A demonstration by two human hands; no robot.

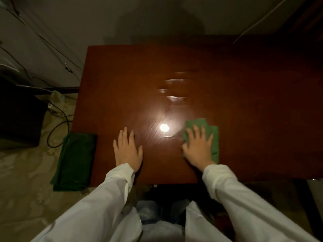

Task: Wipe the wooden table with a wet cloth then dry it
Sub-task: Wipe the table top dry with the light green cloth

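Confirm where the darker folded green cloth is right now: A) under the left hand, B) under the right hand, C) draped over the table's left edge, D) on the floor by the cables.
C: the darker folded green cloth hangs over the left edge of the brown wooden table, touched by neither hand; the right hand presses a lighter green cloth, and the left hand lies flat on bare wood.
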